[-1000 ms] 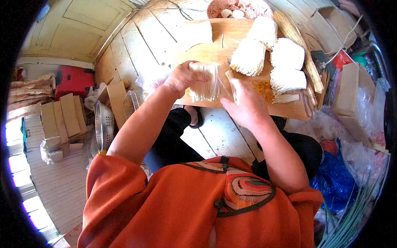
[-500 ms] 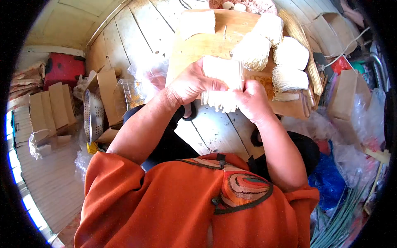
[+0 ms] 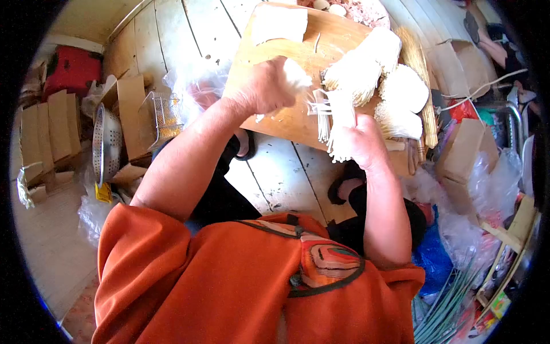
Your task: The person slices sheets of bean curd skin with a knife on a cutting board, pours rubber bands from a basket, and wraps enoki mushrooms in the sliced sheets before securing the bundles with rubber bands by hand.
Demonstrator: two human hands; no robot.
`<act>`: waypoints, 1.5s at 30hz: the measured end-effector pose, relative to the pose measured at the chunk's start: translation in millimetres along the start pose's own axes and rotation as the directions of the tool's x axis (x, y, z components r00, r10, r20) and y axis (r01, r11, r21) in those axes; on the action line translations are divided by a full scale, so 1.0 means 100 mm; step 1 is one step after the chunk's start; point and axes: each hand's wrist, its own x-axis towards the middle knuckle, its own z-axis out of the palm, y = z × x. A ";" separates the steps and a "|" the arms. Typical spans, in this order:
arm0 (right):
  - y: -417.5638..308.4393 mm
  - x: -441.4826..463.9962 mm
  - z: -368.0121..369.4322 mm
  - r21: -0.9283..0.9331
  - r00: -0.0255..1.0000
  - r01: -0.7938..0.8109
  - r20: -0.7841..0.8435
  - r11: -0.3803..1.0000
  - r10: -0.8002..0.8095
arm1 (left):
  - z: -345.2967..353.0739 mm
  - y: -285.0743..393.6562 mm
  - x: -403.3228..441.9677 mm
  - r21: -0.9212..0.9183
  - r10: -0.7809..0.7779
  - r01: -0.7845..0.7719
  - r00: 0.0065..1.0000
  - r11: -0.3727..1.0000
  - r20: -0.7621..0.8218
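Observation:
My left hand (image 3: 262,89) is closed around a white enoki bunch (image 3: 297,77) above the wooden board (image 3: 246,66). My right hand (image 3: 362,143) grips a smaller enoki clump (image 3: 339,123), whose thin stems fan out toward the left and hang downward. The two hands are apart. Beyond my right hand, several larger enoki bunches (image 3: 366,60) are piled on the board's right side. A flat, pale, squarish piece (image 3: 279,24) lies at the far left of the board, with one thin loose strand (image 3: 317,42) beside it.
A long straw-coloured bundle (image 3: 418,86) borders the board on the right. To my left are a metal colander (image 3: 107,143), a wire basket (image 3: 167,112) and cardboard boxes (image 3: 48,132). Plastic bags (image 3: 458,200) and green stalks (image 3: 447,304) lie at the right. A pinkish mass (image 3: 366,11) sits behind the board.
The enoki held between both hands has been pulled apart. My left hand has moved left with one part, my right hand slightly right and down with another. The head view has shifted a little.

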 end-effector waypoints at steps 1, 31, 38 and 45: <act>0.00 0.00 0.00 -0.016 1.000 0.000 0.005 1.000 0.000 | 0.03 -0.10 0.07 -0.015 -0.004 0.004 1.000 1.000 -0.007; -0.17 -0.05 -0.02 0.096 0.923 0.355 -0.190 0.930 -0.333 | 0.32 0.14 -0.14 -0.686 0.266 -0.084 0.950 0.722 0.164; -0.17 -0.11 -0.01 0.330 0.927 0.357 -0.015 0.874 -0.374 | 0.34 0.21 -0.23 -0.804 0.412 0.192 0.778 0.564 0.474; -0.20 -0.13 0.06 0.323 0.901 0.420 -0.035 0.848 -0.433 | 0.43 0.22 -0.23 -0.853 0.454 0.286 0.749 0.436 0.483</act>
